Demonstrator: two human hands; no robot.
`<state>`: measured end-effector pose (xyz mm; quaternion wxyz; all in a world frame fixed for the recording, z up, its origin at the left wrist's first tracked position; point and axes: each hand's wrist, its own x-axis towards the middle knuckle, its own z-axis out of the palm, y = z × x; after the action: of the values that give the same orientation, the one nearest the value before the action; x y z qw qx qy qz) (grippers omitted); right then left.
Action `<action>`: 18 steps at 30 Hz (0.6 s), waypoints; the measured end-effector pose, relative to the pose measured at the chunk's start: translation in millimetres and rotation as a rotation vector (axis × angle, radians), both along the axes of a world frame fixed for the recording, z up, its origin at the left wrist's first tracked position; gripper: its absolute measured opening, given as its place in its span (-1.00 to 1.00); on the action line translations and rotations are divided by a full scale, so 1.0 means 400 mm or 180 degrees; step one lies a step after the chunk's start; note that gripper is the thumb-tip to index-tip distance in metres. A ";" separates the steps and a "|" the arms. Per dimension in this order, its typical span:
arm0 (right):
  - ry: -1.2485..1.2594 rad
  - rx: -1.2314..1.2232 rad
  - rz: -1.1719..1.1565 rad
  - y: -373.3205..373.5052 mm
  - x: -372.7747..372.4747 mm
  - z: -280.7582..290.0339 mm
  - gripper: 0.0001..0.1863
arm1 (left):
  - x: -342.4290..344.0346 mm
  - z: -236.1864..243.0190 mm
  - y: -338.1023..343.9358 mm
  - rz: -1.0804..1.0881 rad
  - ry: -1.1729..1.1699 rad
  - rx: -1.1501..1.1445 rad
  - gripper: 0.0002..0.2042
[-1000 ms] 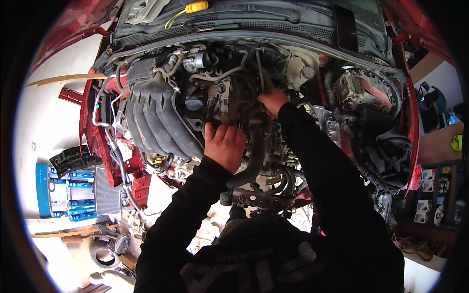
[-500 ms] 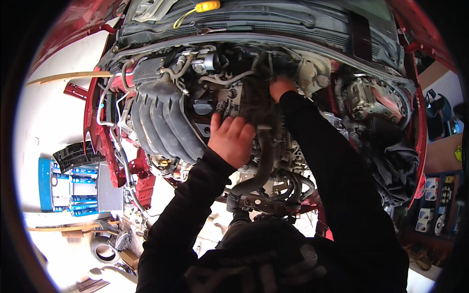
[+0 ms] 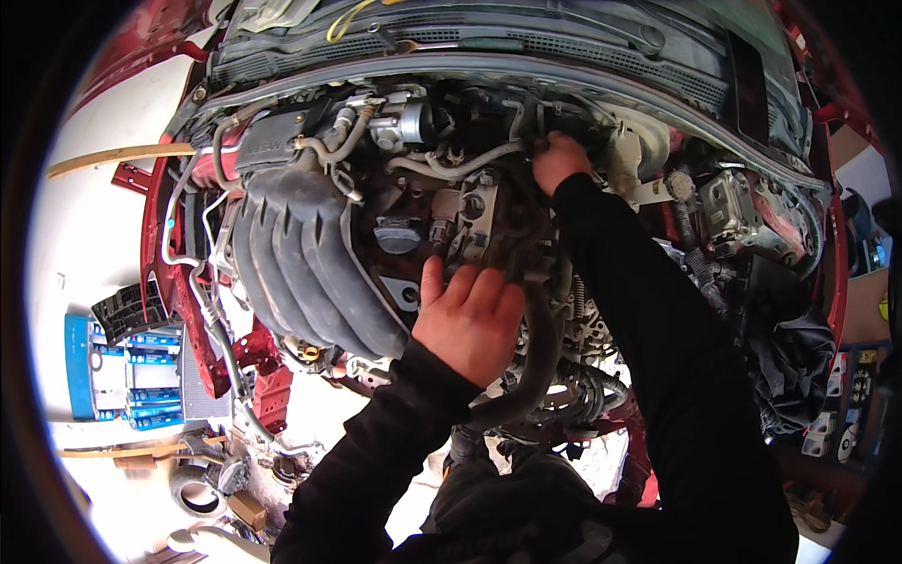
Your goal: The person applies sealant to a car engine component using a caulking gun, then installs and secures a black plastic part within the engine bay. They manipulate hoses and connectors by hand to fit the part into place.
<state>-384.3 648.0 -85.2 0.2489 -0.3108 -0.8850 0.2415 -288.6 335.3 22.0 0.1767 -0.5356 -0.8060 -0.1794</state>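
Note:
My left hand (image 3: 468,324) rests on the front of the engine, just right of the ribbed grey intake manifold (image 3: 293,246). Its index finger is stretched apart from the others, which bend down over the engine. Their tips are hidden, and no held object shows. Farther back, my right hand (image 3: 561,162) is closed low among dark parts behind the engine; whatever it grips is hidden by the fingers. Beside it ends a pale curved hose (image 3: 458,171). A thick black hose (image 3: 539,343) runs just right of my left hand.
A ratchet wrench (image 3: 437,44) lies on the cowl at the back, near a yellow strap (image 3: 345,21). The transmission-side metal housing (image 3: 747,214) and a dark cloth (image 3: 794,376) are at the right. Blue boxes (image 3: 150,371) and a tire (image 3: 197,493) stand on the left.
The view has shifted, so the engine sits slightly lower and larger. My left hand stays on the engine and the right stays closed at the back. The yellow-handled item has mostly left the picture.

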 end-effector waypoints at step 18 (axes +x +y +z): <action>0.0134 -0.0406 0.0466 -0.023 0.145 0.032 -0.66 | -0.018 0.027 -0.005 -0.0627 -0.0502 0.0413 -0.78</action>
<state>-326.5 638.9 -72.6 0.2288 -0.2553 -0.8827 0.3214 -295.7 333.4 32.7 0.1287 -0.5838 -0.7477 -0.2892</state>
